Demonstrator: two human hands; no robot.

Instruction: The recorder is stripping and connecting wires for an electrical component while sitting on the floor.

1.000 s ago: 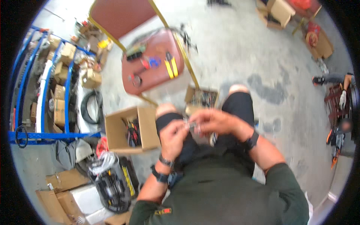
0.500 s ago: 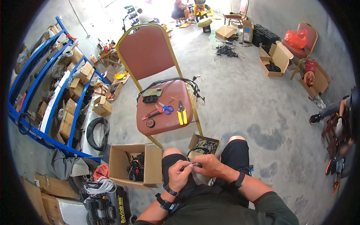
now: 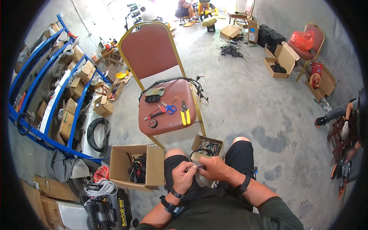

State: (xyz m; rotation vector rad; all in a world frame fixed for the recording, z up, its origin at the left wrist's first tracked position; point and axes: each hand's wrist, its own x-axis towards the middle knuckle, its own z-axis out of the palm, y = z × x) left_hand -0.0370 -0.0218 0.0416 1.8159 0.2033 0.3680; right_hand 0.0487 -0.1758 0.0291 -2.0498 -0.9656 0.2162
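Observation:
Above my lap, my left hand and my right hand meet fingertip to fingertip. Both are closed in a pinch around a small, thin greyish piece, too small to name and mostly hidden by the fingers. Just beyond them, between my knees, stands an open cardboard box of wires and connectors. A larger open box with black cable bundles is by my left knee. On the chair seat ahead lie yellow-handled wire strippers, blue-handled scissors, a red utility knife, a tape roll and a black cable harness.
Blue shelving full of cartons runs along the left. An air compressor with a white hose is at lower left. A pile of black cables lies on the floor farther off. Another person's gloved hand shows at far right.
My hands stay pinched together over my lap, with the fingers shifted slightly and a bit more of the small piece showing. The view has tilted a little.

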